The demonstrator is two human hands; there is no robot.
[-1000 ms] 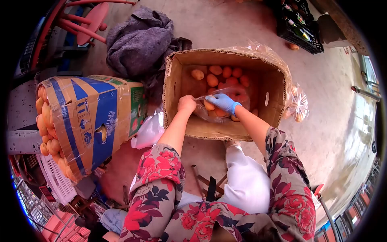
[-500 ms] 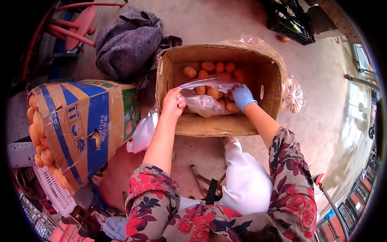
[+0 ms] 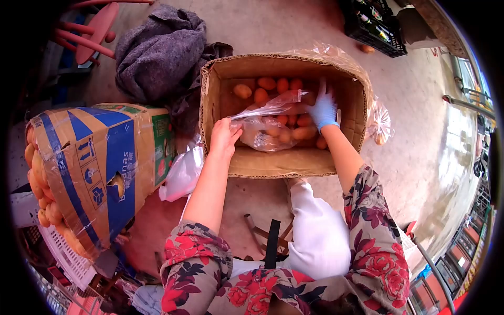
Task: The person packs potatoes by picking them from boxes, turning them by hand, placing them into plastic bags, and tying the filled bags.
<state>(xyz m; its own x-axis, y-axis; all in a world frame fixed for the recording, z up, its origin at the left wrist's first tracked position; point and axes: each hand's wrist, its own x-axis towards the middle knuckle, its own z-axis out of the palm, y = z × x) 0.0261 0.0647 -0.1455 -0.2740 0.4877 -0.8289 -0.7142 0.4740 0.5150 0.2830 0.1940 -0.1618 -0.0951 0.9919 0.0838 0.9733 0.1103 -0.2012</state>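
In front of me stands an open cardboard box (image 3: 283, 164) with loose potatoes (image 3: 266, 83) on its floor. A clear plastic bag (image 3: 262, 143) lies inside it, and several potatoes show through the film. My left hand (image 3: 224, 137), bare, is closed on the bag's edge near the box's left wall. My right hand (image 3: 323, 111) wears a blue glove and is inside the box on the right. Its fingers are spread beside the potatoes and the bag's mouth, with nothing in its grasp.
At left, a banana carton (image 3: 94, 163) lies tilted with potatoes spilling toward its open end. A dark grey cloth (image 3: 160, 52) is heaped behind it. A white plastic bag (image 3: 181, 173) touches the box's left side. A black crate of bottles (image 3: 375, 29) stands at the far right.
My right hand has let go of the bag's mouth and opened, moving slightly up and right. The bag has sagged lower, and my left hand stays on its edge.
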